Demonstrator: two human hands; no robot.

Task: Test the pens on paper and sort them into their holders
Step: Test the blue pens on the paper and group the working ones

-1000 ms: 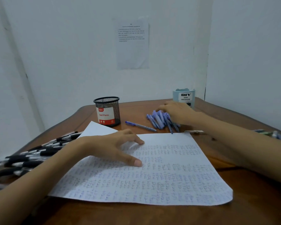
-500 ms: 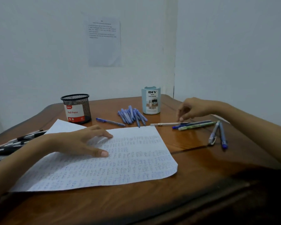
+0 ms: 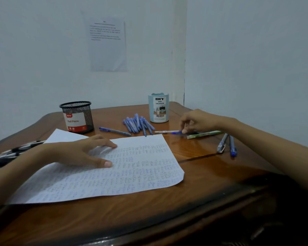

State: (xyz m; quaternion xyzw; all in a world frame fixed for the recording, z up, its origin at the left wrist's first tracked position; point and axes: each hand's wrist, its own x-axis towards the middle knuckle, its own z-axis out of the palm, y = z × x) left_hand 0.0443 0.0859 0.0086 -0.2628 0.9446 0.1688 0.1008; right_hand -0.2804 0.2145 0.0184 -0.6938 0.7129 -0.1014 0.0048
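Note:
A sheet of paper [image 3: 132,171] covered in small blue scribbles lies on the wooden table. My left hand [image 3: 82,151] presses flat on it with fingers spread, holding nothing. My right hand [image 3: 197,122] reaches right of the sheet, and its fingertips pinch the end of a blue pen [image 3: 176,132] that lies on the table. A white pen [image 3: 164,132] and a green pen [image 3: 204,134] lie right beside it. A black mesh holder [image 3: 78,116] labelled "Ball Pens" stands at the back left, a light blue holder [image 3: 158,109] at the back centre.
A pile of blue pens [image 3: 139,124] lies in front of the light blue holder, and a single blue pen [image 3: 114,130] lies left of it. Two more pens [image 3: 227,145] lie at the right. Several black pens [image 3: 12,151] lie at the table's left edge. Walls close off the back and right.
My right hand left the blue pile, moved right to the loose pens and lowered its fingertips onto the blue pen. My left hand stayed on the paper.

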